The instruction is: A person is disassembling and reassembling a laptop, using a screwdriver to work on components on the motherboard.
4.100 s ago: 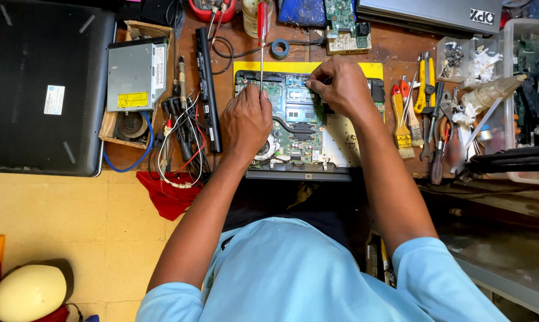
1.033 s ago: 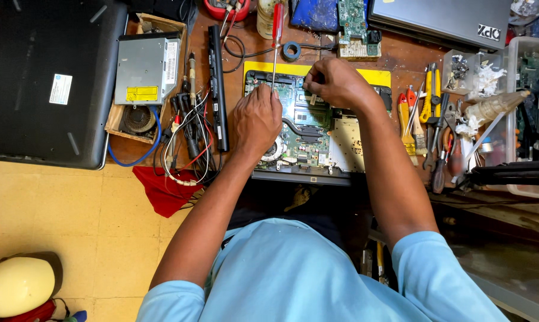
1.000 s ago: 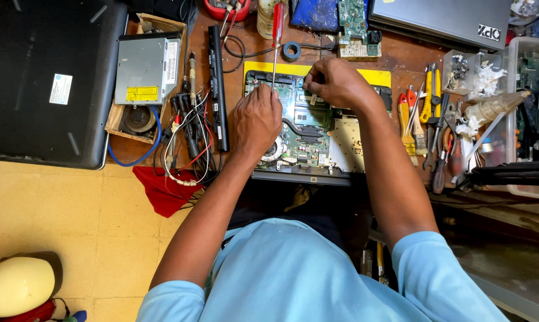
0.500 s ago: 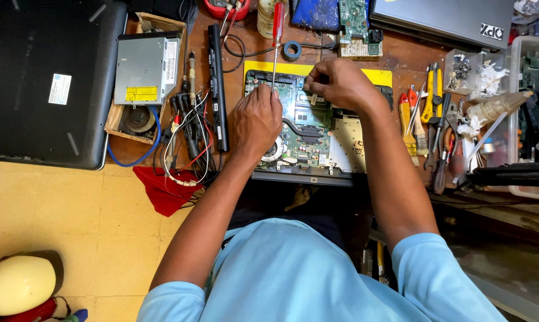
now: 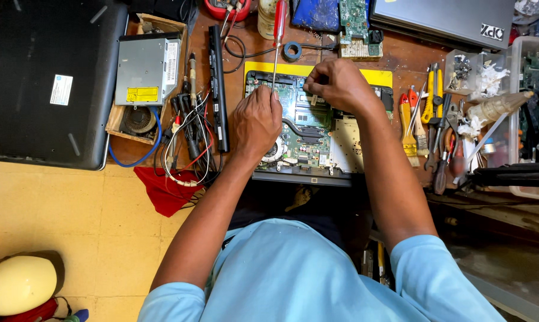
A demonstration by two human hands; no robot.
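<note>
A cluttered brown counter [image 5: 400, 59] carries an opened laptop base [image 5: 317, 128] at centre: green circuit board exposed, copper heat pipe, round fan, yellow sheet beneath. The left hand [image 5: 256, 122] is closed around a red-handled screwdriver [image 5: 279, 36], tip on the board. The right hand [image 5: 338, 83] pinches a small part at the board's upper edge. Pliers [image 5: 430, 101] lie right of it

Head view, from above. My left hand [image 5: 256, 122] rests on the opened laptop board [image 5: 308, 128] and grips a red-handled screwdriver [image 5: 276, 37], its shaft angled down to the board's upper left corner. My right hand [image 5: 336, 83] pinches a small part at the board's upper middle. Pliers and cutters [image 5: 431, 119] lie right on the wooden surface [image 5: 400, 59]; a black battery bar [image 5: 218, 86] lies left.
</note>
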